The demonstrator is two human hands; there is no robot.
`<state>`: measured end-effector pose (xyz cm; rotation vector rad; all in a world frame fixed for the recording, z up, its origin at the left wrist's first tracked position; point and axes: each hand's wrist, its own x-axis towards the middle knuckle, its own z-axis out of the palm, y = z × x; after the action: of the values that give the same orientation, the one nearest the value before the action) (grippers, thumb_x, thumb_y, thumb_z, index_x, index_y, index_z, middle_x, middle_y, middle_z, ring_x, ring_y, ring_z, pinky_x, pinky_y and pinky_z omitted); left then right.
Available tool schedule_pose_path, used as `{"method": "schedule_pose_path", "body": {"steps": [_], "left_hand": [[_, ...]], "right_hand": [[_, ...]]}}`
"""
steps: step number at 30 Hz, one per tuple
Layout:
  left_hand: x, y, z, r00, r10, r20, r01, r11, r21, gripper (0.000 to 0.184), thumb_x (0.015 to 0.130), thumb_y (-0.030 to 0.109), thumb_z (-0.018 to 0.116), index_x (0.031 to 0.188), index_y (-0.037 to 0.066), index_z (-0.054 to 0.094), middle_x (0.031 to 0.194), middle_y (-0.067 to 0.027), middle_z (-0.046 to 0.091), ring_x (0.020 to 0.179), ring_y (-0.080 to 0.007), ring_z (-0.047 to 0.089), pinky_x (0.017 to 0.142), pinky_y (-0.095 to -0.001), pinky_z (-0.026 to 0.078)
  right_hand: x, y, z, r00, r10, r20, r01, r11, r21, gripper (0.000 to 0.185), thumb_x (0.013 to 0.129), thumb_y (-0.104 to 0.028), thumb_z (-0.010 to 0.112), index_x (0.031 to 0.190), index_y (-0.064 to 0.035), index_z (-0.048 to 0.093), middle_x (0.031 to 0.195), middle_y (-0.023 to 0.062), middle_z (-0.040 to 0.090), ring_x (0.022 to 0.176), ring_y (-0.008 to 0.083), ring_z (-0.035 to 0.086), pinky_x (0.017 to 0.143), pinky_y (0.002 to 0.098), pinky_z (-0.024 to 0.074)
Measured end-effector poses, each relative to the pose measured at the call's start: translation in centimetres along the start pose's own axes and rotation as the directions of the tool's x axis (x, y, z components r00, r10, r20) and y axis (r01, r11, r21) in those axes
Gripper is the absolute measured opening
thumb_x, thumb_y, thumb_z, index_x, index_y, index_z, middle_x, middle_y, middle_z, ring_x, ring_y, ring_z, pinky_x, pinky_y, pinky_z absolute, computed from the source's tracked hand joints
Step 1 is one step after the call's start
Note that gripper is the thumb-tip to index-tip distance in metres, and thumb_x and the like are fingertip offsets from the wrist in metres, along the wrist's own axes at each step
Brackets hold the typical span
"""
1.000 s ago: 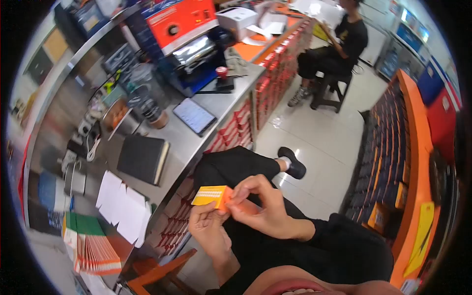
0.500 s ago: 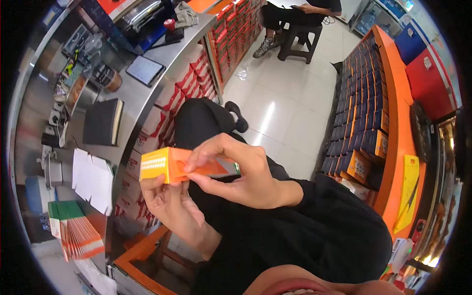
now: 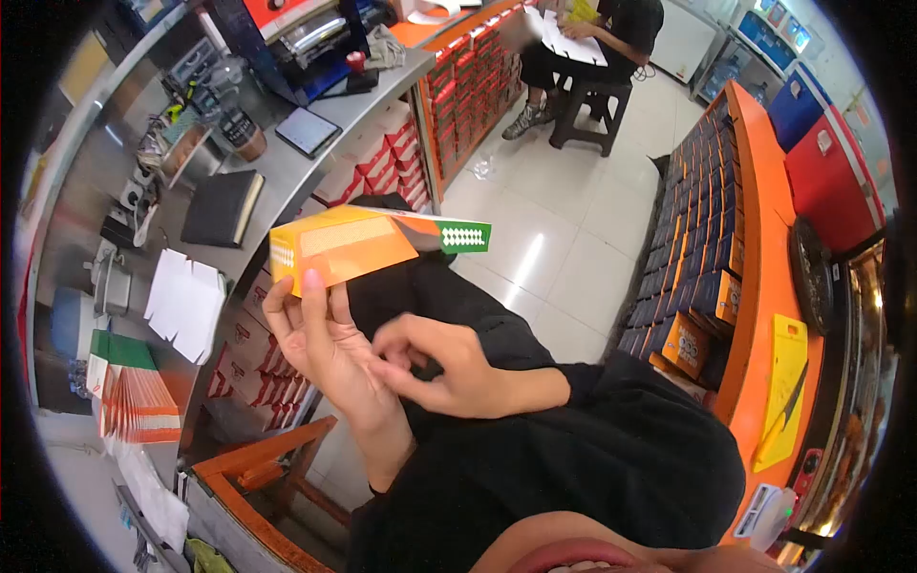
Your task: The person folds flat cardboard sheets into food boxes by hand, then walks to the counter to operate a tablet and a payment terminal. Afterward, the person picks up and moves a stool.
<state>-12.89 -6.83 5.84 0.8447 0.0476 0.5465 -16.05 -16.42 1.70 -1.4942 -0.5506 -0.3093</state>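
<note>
A yellow and orange cardboard box [image 3: 358, 250], partly folded, is raised in front of me. Its green end flap [image 3: 465, 237] with a white pattern sticks out to the right. My left hand [image 3: 330, 349] grips the box's lower left end between thumb and fingers. Below the box, my right hand [image 3: 444, 368] is apart from it, close to the left palm. Its fingers are bent with a gap to the thumb, and nothing shows between them.
On the steel counter at left are white card sheets [image 3: 186, 304], a fanned stack of green and orange flat cartons [image 3: 138, 387], a black notebook [image 3: 220, 208] and a tablet [image 3: 308, 133]. A seated person [image 3: 626, 33] handles white card. Stacked dark boxes [image 3: 693, 210] fill the right shelf.
The right hand has let go of the box and moved down. My left hand has turned the box, so its orange side and green flap show more. The seated person now has white card.
</note>
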Motion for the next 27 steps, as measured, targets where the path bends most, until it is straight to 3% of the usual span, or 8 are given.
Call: {"method": "schedule_pose_path", "body": {"steps": [2, 5, 15, 21, 22, 25, 26, 27], "left_hand": [[0.3, -0.2, -0.4, 1.0, 0.012, -0.004, -0.012, 1.0, -0.008, 0.016, 0.093, 0.004, 0.06, 0.105, 0.002, 0.051, 0.106, -0.0106, 0.058, 0.1, -0.0155, 0.06, 0.086, -0.0258, 0.052], [0.6, -0.9, -1.1, 0.999, -0.042, 0.027, 0.042, 0.999, 0.007, 0.012, 0.093, 0.005, 0.061, 0.103, 0.004, 0.054, 0.105, -0.0082, 0.06, 0.1, -0.0164, 0.06, 0.09, -0.0285, 0.05], [3.3, -5.3, -5.8, 0.932, -0.352, 0.089, 0.353, 0.935, 0.005, 0.028, 0.092, -0.001, 0.06, 0.118, 0.001, 0.051, 0.117, -0.0122, 0.059, 0.109, -0.0189, 0.06, 0.096, -0.0304, 0.052], [5.6, -7.0, -9.3, 0.82, -0.562, 0.11, 0.556, 0.827, 0.083, 0.032, 0.091, -0.006, 0.058, 0.121, 0.001, 0.049, 0.119, -0.0128, 0.058, 0.112, -0.0198, 0.059, 0.096, -0.0292, 0.051], [5.7, -7.2, -9.2, 0.806, -0.583, 0.1, 0.556, 0.805, 0.209, 0.046, 0.086, -0.001, 0.068, 0.127, 0.004, 0.047, 0.129, -0.015, 0.051, 0.126, -0.0264, 0.047, 0.099, -0.0376, 0.049], [5.4, -8.2, -7.5, 0.918, -0.288, 0.271, -0.114, 0.463, 0.879, 0.066, 0.074, 0.005, 0.079, 0.132, 0.007, 0.047, 0.139, -0.0167, 0.042, 0.137, -0.0337, 0.031, 0.101, -0.048, 0.044], [5.9, -9.1, -7.6, 0.861, -0.168, 0.48, -0.459, 0.149, 0.876, 0.084, 0.063, 0.008, 0.084, 0.138, 0.011, 0.045, 0.147, -0.0178, 0.031, 0.142, -0.0373, 0.016, 0.102, -0.0549, 0.038], [6.7, -9.6, -7.4, 0.746, -0.095, 0.659, -0.658, 0.045, 0.751, 0.072, 0.065, 0.004, 0.081, 0.132, 0.008, 0.054, 0.138, -0.0179, 0.044, 0.137, -0.0374, 0.03, 0.103, -0.0517, 0.038]], "right_hand": [[0.3, 2.6, -0.9, 0.889, 0.352, 0.293, -0.456, 0.742, 0.492, 0.039, 0.095, -0.023, 0.057, 0.125, 0.0002, 0.046, 0.099, 0.0079, 0.06, 0.082, 0.0138, 0.059, 0.066, 0.0247, 0.0481], [2.2, 2.5, -2.6, 0.929, 0.353, 0.107, -0.281, 0.489, 0.826, 0.057, 0.098, -0.05, 0.046, 0.132, -0.0049, 0.043, 0.125, 0.0113, 0.053, 0.106, 0.0219, 0.057, 0.072, 0.0385, 0.0527], [4.0, 3.8, -5.7, 0.786, 0.493, -0.373, -0.073, 0.673, 0.736, 0.035, 0.091, -0.009, 0.064, 0.12, 0.0028, 0.049, 0.114, 0.0137, 0.061, 0.099, 0.0231, 0.065, 0.072, 0.04, 0.062], [4.4, 8.9, -5.2, 0.741, 0.474, -0.475, -0.207, 0.835, 0.51, 0.042, 0.085, -0.013, 0.074, 0.118, 0.0048, 0.055, 0.109, 0.0099, 0.065, 0.099, 0.0151, 0.064, 0.076, 0.0285, 0.0553], [4.4, 9.9, -4.9, 0.744, 0.413, -0.525, -0.222, 0.894, 0.388, 0.042, 0.084, -0.014, 0.075, 0.117, 0.0052, 0.056, 0.108, 0.0095, 0.065, 0.097, 0.0146, 0.064, 0.076, 0.0287, 0.0549], [4.7, 11.2, -4.7, 0.724, 0.49, -0.485, -0.404, 0.871, 0.278, 0.05, 0.083, -0.004, 0.073, 0.124, 0.0045, 0.047, 0.117, 0.0101, 0.059, 0.107, 0.0164, 0.058, 0.092, 0.0323, 0.0495], [4.7, 12.1, -4.0, 0.714, 0.434, -0.549, -0.373, 0.9, 0.227, 0.041, 0.083, -0.008, 0.074, 0.116, 0.0048, 0.055, 0.107, 0.0094, 0.064, 0.097, 0.0147, 0.062, 0.083, 0.0306, 0.0516], [4.7, 13.0, -3.3, 0.7, 0.37, -0.611, -0.34, 0.925, 0.171, 0.033, 0.082, -0.013, 0.076, 0.107, 0.0051, 0.063, 0.097, 0.0088, 0.07, 0.086, 0.013, 0.066, 0.075, 0.029, 0.0537]]}}
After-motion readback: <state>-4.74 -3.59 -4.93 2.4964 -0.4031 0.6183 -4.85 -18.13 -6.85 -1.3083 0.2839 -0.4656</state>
